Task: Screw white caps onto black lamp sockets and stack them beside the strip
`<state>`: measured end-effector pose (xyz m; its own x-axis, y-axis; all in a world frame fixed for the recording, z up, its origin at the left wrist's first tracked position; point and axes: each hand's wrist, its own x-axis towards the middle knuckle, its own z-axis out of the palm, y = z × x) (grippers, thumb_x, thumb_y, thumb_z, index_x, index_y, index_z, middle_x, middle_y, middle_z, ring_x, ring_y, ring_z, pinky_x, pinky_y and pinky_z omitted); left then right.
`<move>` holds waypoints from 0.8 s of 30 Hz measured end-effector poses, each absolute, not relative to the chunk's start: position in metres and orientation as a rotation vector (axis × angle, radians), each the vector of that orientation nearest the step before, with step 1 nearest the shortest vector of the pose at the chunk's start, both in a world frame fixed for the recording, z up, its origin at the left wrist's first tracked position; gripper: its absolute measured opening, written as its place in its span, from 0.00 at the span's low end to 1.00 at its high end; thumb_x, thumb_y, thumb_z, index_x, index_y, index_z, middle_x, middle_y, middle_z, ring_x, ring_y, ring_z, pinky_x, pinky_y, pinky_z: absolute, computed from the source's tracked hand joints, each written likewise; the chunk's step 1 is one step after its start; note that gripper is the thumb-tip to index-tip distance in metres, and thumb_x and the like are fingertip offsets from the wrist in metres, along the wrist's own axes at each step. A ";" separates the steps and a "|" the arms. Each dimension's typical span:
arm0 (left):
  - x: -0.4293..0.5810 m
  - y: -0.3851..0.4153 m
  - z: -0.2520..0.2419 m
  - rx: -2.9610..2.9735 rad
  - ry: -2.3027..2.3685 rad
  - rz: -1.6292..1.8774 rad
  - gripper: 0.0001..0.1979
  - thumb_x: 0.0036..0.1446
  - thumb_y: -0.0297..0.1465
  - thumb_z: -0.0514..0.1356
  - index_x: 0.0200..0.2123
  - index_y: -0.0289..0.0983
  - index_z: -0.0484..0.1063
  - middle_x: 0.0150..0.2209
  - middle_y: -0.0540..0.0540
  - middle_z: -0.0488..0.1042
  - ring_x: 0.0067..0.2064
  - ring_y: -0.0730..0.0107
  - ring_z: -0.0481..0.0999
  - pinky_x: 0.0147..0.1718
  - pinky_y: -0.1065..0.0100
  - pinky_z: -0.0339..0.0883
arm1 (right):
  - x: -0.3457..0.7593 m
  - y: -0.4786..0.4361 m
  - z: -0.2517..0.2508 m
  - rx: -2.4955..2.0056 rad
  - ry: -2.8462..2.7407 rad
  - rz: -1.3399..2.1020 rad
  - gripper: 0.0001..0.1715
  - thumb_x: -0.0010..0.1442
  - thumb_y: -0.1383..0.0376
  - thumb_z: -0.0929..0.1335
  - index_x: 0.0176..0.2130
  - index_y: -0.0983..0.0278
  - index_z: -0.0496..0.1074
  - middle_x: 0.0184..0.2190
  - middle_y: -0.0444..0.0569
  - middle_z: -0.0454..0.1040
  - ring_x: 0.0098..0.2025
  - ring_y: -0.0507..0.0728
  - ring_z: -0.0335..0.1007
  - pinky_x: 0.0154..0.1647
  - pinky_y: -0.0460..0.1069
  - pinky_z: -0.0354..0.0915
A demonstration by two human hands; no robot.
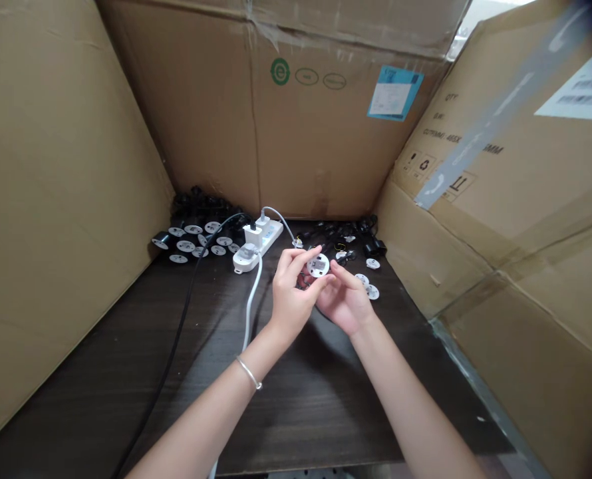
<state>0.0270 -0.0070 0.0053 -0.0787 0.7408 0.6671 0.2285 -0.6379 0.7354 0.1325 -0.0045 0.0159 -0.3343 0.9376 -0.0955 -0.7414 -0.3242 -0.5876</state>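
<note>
Left grip (293, 291), right grip (346, 303): both closed on disc (318, 265); steady it by the rim, face uncovered.

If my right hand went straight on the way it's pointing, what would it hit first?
Your right hand would probably meet the disc first, close ahead, with your left hand beyond; depth is unclear.

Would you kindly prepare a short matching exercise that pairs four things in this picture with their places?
1. power strip
2. bracelet
3. blue-edged label
4. white disc bearing a grey rectangle

A. around the left wrist
B. between the left hand and right hand
C. on the dark tabletop
D. on the rear carton

Pairs: 1-C, 2-A, 3-D, 4-B.
</note>
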 end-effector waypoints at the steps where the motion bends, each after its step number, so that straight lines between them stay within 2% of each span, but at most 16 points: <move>1: 0.027 -0.007 0.004 1.804 1.049 1.764 0.19 0.49 0.32 0.62 0.47 0.41 0.69 0.40 0.47 0.64 0.36 0.74 0.66 0.30 0.73 0.64 | 0.132 -0.005 0.016 -0.515 -0.531 1.871 0.08 0.50 0.65 0.68 0.32 0.68 0.73 0.30 0.47 0.76 0.30 0.50 0.71 0.33 0.43 0.68; 5: 0.026 -0.006 0.003 1.859 1.009 1.741 0.23 0.50 0.34 0.62 0.51 0.42 0.67 0.42 0.46 0.63 0.40 0.70 0.66 0.34 0.72 0.65 | 0.133 -0.004 0.014 -0.568 -0.507 1.850 0.09 0.51 0.64 0.67 0.33 0.68 0.73 0.28 0.47 0.76 0.30 0.50 0.71 0.35 0.44 0.69; 10: 0.024 -0.007 0.005 1.835 0.928 1.693 0.23 0.59 0.33 0.53 0.58 0.41 0.59 0.43 0.44 0.62 0.42 0.71 0.66 0.38 0.71 0.64 | 0.133 -0.002 0.012 -0.464 -0.527 1.876 0.11 0.54 0.63 0.66 0.37 0.66 0.72 0.33 0.46 0.76 0.33 0.50 0.71 0.34 0.44 0.68; 14: 0.024 -0.006 0.006 1.856 0.966 1.695 0.20 0.59 0.31 0.53 0.55 0.41 0.63 0.42 0.45 0.63 0.41 0.72 0.66 0.37 0.72 0.64 | 0.133 -0.002 0.011 -0.426 -0.513 1.896 0.11 0.54 0.62 0.66 0.37 0.65 0.71 0.33 0.45 0.75 0.35 0.50 0.71 0.35 0.44 0.67; 20: 0.023 -0.005 0.004 1.940 0.954 1.682 0.20 0.60 0.31 0.51 0.55 0.40 0.63 0.43 0.44 0.65 0.45 0.70 0.66 0.46 0.67 0.62 | 0.135 -0.002 0.012 -0.442 -0.447 1.914 0.10 0.57 0.62 0.64 0.35 0.65 0.71 0.29 0.45 0.74 0.31 0.50 0.70 0.33 0.44 0.66; 24: 0.022 -0.004 0.008 1.700 0.924 1.663 0.15 0.59 0.32 0.51 0.48 0.39 0.70 0.42 0.45 0.67 0.42 0.71 0.68 0.40 0.71 0.64 | 0.136 -0.001 0.009 -0.409 -0.517 1.935 0.11 0.55 0.61 0.65 0.37 0.65 0.70 0.31 0.46 0.74 0.31 0.51 0.68 0.35 0.46 0.66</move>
